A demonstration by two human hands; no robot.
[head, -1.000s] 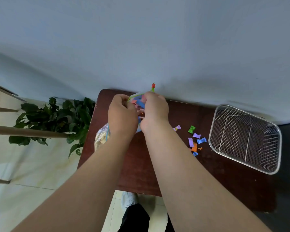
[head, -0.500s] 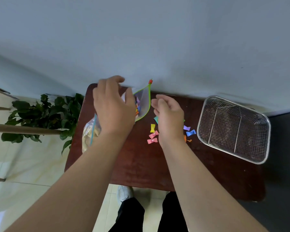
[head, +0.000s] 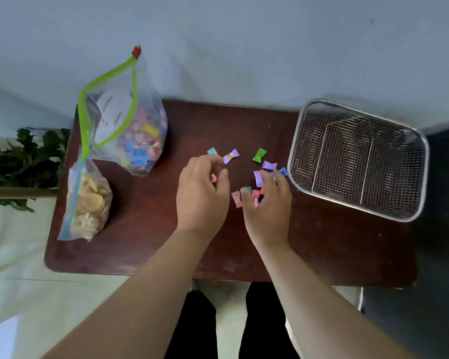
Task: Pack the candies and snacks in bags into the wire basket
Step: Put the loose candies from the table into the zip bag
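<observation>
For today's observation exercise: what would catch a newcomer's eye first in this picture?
Bright loose candies scattered mid-table, with the left hand and right hand gathering them. At the left stands an open candy bag with a green zip, a bag of snacks in front of it. The empty wire basket sits right.

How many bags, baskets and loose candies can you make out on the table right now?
Bags: 2, a candy bag and a snack bag
Wire basket: 1, nothing in it
Loose candies visible: about 10, like the green one; hands hide some
Total: about 13
</observation>
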